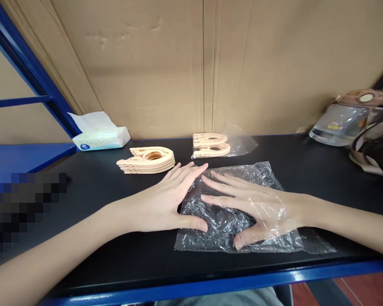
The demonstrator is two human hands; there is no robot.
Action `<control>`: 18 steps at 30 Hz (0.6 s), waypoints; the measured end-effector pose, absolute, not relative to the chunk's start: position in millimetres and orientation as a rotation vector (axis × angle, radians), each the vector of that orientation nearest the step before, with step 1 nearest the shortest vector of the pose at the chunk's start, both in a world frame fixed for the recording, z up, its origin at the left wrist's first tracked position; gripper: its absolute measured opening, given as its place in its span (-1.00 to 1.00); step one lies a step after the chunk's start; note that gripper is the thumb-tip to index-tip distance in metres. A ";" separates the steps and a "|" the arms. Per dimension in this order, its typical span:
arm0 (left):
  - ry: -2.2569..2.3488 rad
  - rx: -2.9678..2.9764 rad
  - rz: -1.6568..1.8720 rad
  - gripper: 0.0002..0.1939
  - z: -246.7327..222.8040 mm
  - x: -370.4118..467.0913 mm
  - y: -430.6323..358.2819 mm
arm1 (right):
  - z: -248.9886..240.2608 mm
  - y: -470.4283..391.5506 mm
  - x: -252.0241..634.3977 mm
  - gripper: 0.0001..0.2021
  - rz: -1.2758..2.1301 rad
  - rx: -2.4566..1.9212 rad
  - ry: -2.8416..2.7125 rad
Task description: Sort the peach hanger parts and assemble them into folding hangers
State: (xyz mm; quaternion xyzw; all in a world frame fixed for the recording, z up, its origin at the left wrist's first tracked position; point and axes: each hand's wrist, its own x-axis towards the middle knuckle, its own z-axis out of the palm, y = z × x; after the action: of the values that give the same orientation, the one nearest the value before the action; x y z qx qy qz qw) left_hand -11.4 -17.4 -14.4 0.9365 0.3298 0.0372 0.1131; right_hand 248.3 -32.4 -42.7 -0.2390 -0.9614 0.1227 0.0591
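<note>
A crinkled clear plastic bag (221, 225) lies flat on the black tabletop in front of me. My left hand (169, 197) is open, with fingers stretched and the thumb over the bag's left edge. My right hand (258, 204) is spread open at the bag, and clear film shows over the back of it. Whether its fingers are inside the bag or on top, I cannot tell. Just beyond my left fingertips sits a stack of beige folding hangers (148, 162). Farther back, more beige hangers (211, 145) lie in a clear bag with its loose end toward the right.
A pack of tissues (100, 135) stands at the back left. On the right are a clear water bottle (340, 117) with a brown lid and a dark bag (378, 146) with a strap. Cardboard (147, 63) walls the back, and a blue edge (185, 291) runs along the front.
</note>
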 end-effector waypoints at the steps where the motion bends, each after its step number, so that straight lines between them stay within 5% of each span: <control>1: 0.973 2.751 0.103 -0.01 -14.5 -12.0 -17.2 | -42.1 -32.3 248.7 -0.16 0.387 -0.737 -2.912; 18: 1.130 2.654 -0.141 -0.02 -11.7 -21.9 -15.8 | -1.6 -28.8 309.4 -0.27 0.396 -1.221 -2.935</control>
State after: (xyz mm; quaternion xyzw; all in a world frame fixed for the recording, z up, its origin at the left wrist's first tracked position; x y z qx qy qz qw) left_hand -21.9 -15.8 -11.7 0.9116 0.3880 -0.0486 0.1267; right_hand 309.4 -28.8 -1.6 -0.3809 -0.9158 0.1235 -0.0311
